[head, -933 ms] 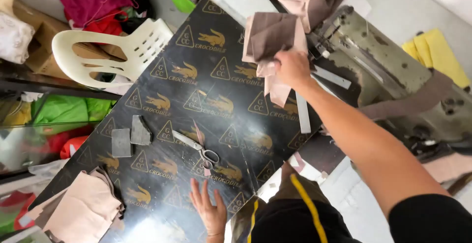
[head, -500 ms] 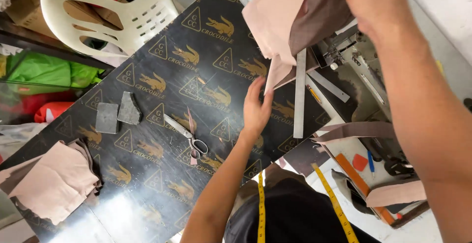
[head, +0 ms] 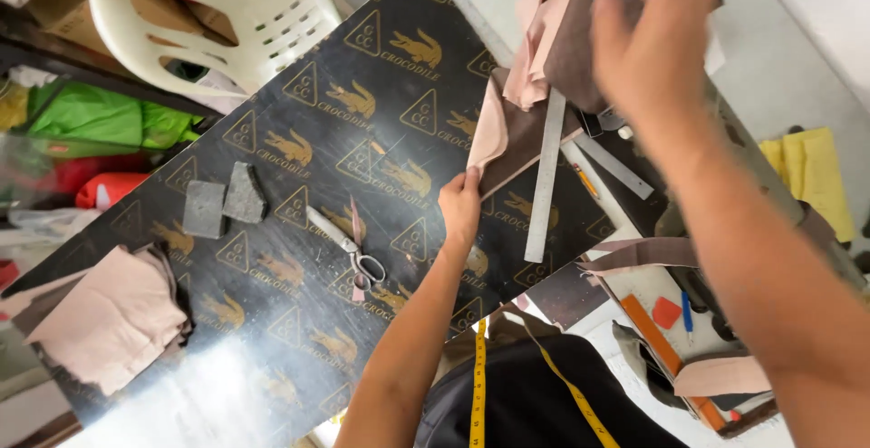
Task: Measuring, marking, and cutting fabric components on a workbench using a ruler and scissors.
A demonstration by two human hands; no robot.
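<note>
My left hand (head: 460, 205) pinches the lower corner of a pink and brown fabric piece (head: 507, 135) that lies on the black printed table (head: 299, 140). Higher up, close to the camera, my right hand (head: 652, 40) is closed on a bundle of pink and brown fabric pieces (head: 557, 31). A metal ruler (head: 544, 181) lies across the flat piece, just right of my left hand. Scissors (head: 349, 247) rest on the table to the left of that hand.
Two grey blocks (head: 222, 199) and a pile of pink fabric (head: 109, 317) sit at the table's left. A white plastic chair (head: 208, 22) stands beyond the table. A sewing machine (head: 770, 231) with tools is on the right. A yellow tape measure (head: 478, 385) hangs at my chest.
My left hand has moved from the table's near edge up to the flat fabric piece and taken its corner. My right hand has lifted the fabric bundle nearer to the camera.
</note>
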